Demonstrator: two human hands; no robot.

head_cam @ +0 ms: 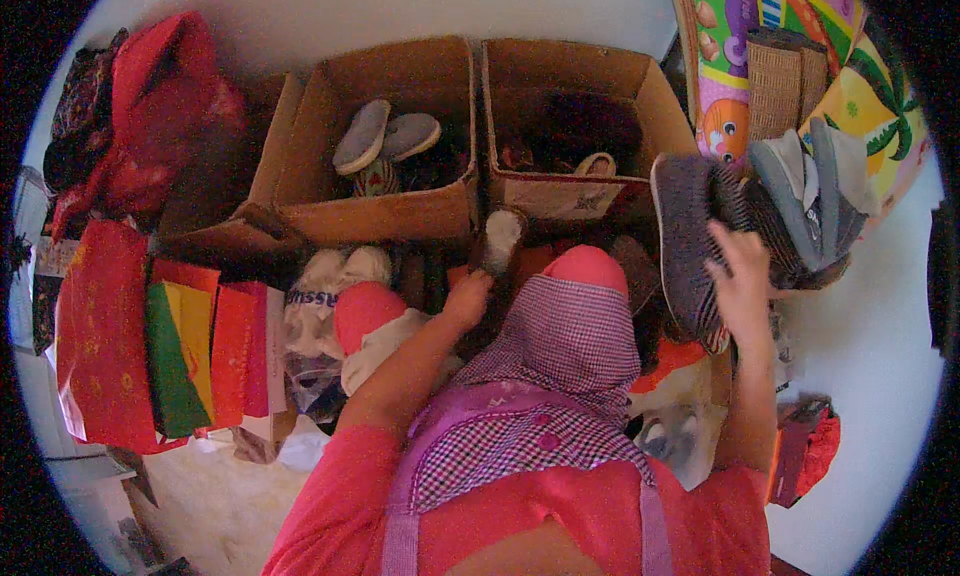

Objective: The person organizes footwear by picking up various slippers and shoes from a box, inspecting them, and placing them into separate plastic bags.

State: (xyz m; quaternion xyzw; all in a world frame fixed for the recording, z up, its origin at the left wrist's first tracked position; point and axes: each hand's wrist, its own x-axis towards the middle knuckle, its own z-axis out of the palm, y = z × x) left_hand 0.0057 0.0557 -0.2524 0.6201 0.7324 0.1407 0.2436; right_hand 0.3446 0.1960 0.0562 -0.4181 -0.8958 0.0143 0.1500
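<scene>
My left hand (468, 300) is closed around a brush-like thing (502, 240) with a pale, rounded face, held in front of the gap between two cardboard boxes. On the right, my right hand (739, 276) is raised with its fingers spread, beside a dark grey shoe (679, 238) with a pale sole edge; whether the fingers touch it cannot be told. Striped dark footwear lies just behind that hand. A pair of grey slippers (364, 137) rests in the left cardboard box (375, 220). The right cardboard box (570, 62) holds dark fluffy things and a beige slipper (596, 165).
Grey-and-white sneakers (787, 193) stand at the right, near a rolled woven mat (776, 85) and a colourful printed sheet (859, 73). Red and green paper bags (105, 336) stand at the left, below a red cloth or bag (169, 111). Plastic-wrapped pale shoes (322, 276) lie below the left box.
</scene>
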